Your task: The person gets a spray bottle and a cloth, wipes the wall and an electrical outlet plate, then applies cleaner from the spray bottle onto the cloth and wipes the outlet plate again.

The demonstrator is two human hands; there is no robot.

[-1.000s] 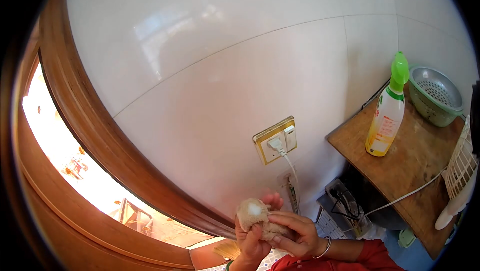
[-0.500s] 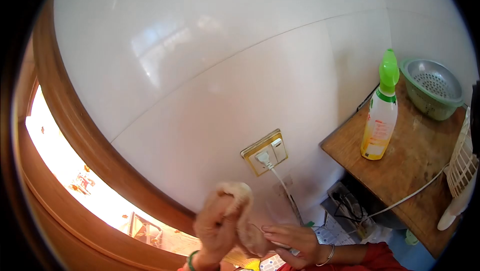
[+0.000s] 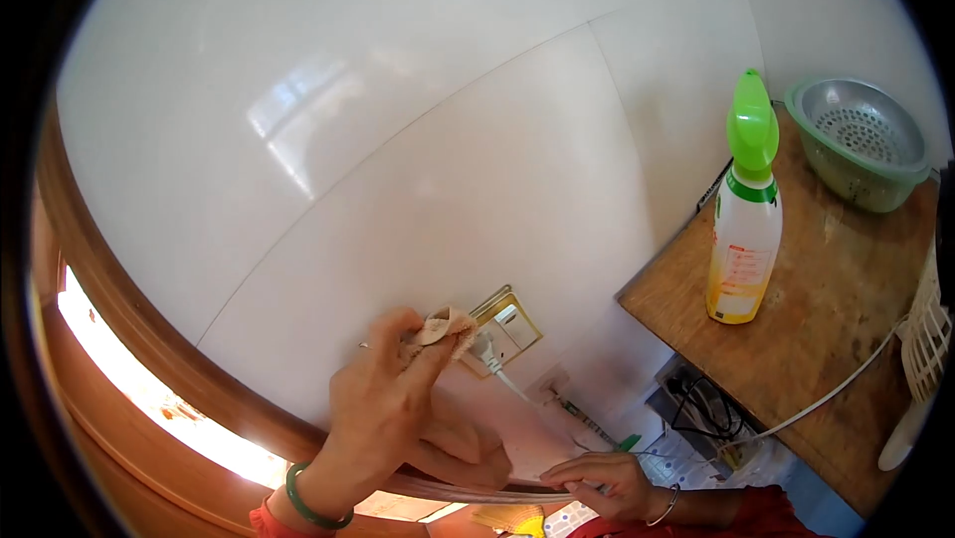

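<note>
My left hand point(image 3: 383, 404), with a green bangle at the wrist, is closed around a beige cloth point(image 3: 453, 327). A bunched end of the cloth is at the left edge of the wall socket point(image 3: 505, 329), beside the white plug point(image 3: 486, 355). Lower down and to the right is my right hand point(image 3: 609, 483), a silver bracelet on its wrist. Its fingers are bent together, and a small pale thing shows between them and the thumb, too little visible to name.
A spray bottle point(image 3: 746, 230) with a green top stands on the wooden table point(image 3: 662, 284) at right. Behind it a metal colander point(image 3: 854, 125) sits in a green basin point(image 3: 865, 190). A white cable point(image 3: 821, 404) crosses the table. A brown wooden frame point(image 3: 149, 369) curves along the left.
My left hand has brought the cloth rightward and up to the wall socket; before, it was held near my right hand. My right hand has shifted slightly right. The view has also shifted.
</note>
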